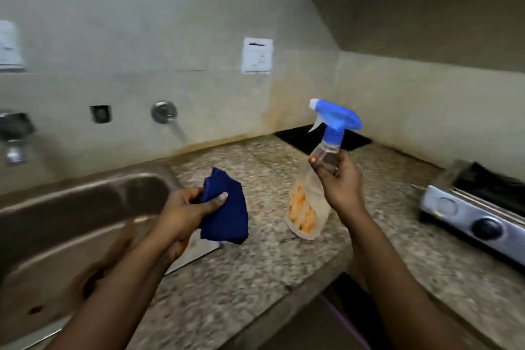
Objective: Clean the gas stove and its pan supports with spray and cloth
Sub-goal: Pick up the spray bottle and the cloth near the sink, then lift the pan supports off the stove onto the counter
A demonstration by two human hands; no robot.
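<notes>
My right hand (339, 179) grips a clear spray bottle (308, 202) by its neck, just under the blue trigger head (336, 116); the bottle hangs tilted above the granite counter. My left hand (187, 207) pinches a folded dark blue cloth (227, 207) over the counter beside the sink. The gas stove (471, 213) stands at the right edge of the view, silver-fronted with a black knob and a dark top; only its left part shows. Both hands are well left of the stove.
A steel sink (71, 221) fills the lower left, with a wall tap (167, 116) above it. A black mat (301, 136) lies in the counter's back corner. The speckled granite counter (255, 278) runs between sink and stove. A white socket plate (257, 55) is on the wall.
</notes>
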